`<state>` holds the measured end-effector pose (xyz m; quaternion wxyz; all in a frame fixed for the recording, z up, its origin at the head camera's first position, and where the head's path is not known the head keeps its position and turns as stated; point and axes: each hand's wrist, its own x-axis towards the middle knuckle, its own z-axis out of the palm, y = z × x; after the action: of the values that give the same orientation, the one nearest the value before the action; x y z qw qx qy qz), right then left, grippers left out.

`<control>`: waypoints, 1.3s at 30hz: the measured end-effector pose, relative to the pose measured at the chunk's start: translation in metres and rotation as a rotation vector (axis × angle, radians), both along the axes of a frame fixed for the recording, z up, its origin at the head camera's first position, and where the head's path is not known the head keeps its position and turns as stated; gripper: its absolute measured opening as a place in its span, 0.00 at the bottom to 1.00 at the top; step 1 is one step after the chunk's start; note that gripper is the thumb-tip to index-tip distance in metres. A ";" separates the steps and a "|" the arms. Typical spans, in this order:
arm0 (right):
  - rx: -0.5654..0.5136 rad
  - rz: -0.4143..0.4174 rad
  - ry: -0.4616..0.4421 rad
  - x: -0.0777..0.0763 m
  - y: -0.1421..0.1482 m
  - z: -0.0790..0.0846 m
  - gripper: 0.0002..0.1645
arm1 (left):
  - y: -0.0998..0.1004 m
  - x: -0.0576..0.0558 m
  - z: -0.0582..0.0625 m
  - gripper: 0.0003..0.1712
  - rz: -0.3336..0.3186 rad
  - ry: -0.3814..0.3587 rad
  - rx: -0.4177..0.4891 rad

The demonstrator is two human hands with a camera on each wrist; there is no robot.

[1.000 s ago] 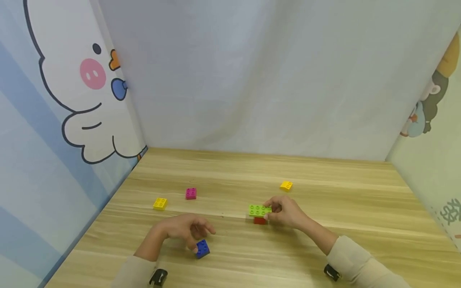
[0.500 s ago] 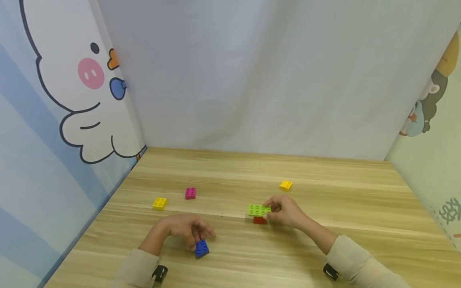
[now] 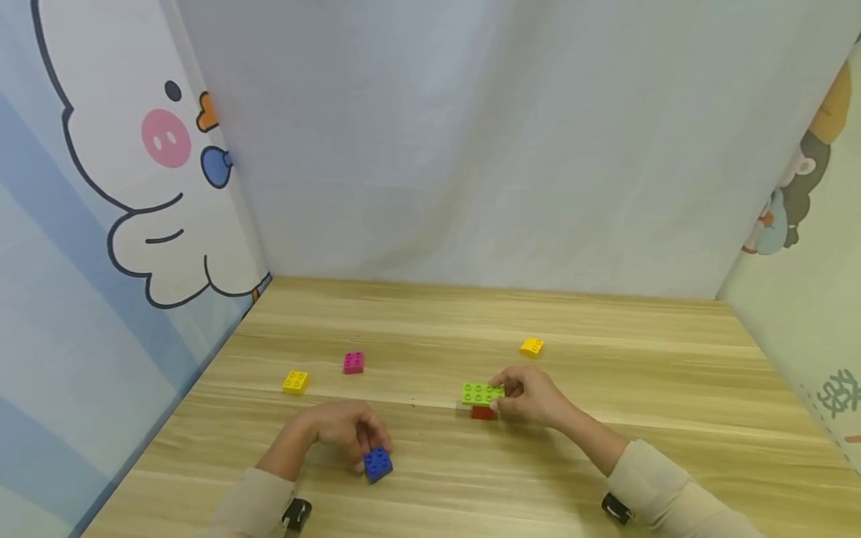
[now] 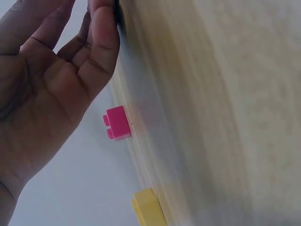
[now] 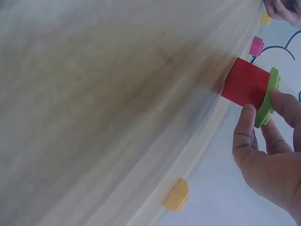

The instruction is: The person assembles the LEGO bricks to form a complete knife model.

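In the head view my left hand (image 3: 346, 433) pinches a blue four-stud brick (image 3: 378, 465) between thumb and fingers, at the front of the wooden table (image 3: 538, 486). In the left wrist view the fingers (image 4: 104, 33) largely hide that brick. My right hand (image 3: 534, 397) holds the right end of a flat lime-green plate brick (image 3: 479, 394), with several studs up. Under the plate stands a red brick (image 3: 482, 412), mostly covered from above; the right wrist view shows its wide side, with the thumb and fingers (image 5: 244, 125) at the plate's edge.
A yellow square brick (image 3: 296, 382) and a magenta brick (image 3: 353, 363) lie beyond my left hand. A yellow brick with a sloped end (image 3: 532, 347) lies beyond the right hand. A pale curtain (image 3: 484, 149) hangs along the table's back edge.
My left fingers, stretched out past the blue brick before, have curled in against it, and the brick has turned slightly. The right hand stays on the green plate.
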<state>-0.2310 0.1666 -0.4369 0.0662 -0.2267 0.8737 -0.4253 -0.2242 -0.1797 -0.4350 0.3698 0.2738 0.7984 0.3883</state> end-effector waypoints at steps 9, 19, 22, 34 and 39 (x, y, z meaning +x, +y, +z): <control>0.001 -0.004 -0.004 -0.001 -0.002 0.000 0.17 | -0.006 -0.006 0.008 0.20 0.004 0.063 0.100; 0.006 -0.001 -0.007 0.000 0.000 -0.001 0.17 | 0.001 -0.004 0.007 0.20 0.023 0.065 0.158; 0.004 -0.004 -0.009 0.001 0.001 0.000 0.17 | 0.007 -0.004 0.007 0.20 0.057 0.073 0.166; 0.013 -0.013 -0.018 -0.002 0.000 -0.001 0.17 | 0.022 -0.010 0.005 0.20 0.173 0.140 0.209; 0.003 -0.011 -0.021 -0.003 0.001 -0.003 0.17 | 0.027 -0.013 0.006 0.20 0.204 0.197 0.193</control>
<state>-0.2344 0.1676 -0.4399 0.0734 -0.2171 0.8749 -0.4266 -0.2369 -0.1527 -0.4289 0.2203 0.2623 0.8135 0.4699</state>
